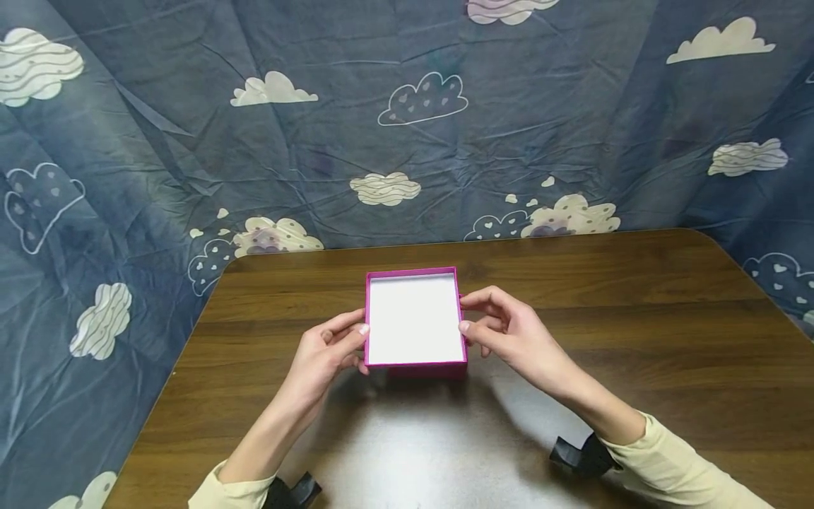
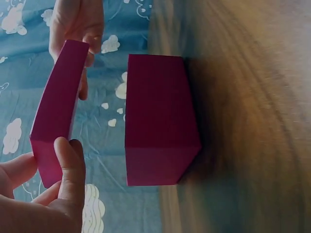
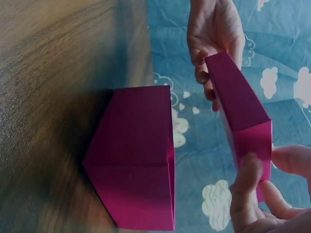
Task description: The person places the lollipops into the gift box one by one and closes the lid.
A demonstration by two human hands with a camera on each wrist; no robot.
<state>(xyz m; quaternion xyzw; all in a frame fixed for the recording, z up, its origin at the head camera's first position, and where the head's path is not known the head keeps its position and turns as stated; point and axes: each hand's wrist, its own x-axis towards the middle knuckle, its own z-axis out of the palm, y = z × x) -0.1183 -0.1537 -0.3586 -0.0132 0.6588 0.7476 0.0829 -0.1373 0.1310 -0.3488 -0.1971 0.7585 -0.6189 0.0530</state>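
Observation:
A shallow square magenta box lid (image 1: pixel 416 318) is held level, its white-lined side facing the head camera. My left hand (image 1: pixel 324 353) grips its left side between thumb and fingers. On the opposite side my right hand (image 1: pixel 509 329) pinches the lid near the rim. Below stands the deeper magenta box base (image 2: pixel 155 104) on the table; in the head view the lid hides most of it. Both wrist views show a gap between lid and base. The base's top appears open in the right wrist view, with a sliver of its inner wall showing.
The brown wooden table (image 1: pixel 604 304) reaches back to a blue cloth (image 1: pixel 356 148) printed with clouds, which hangs behind and at both sides. Black straps (image 1: pixel 581 456) sit at both wrists, by the pale yellow sleeves.

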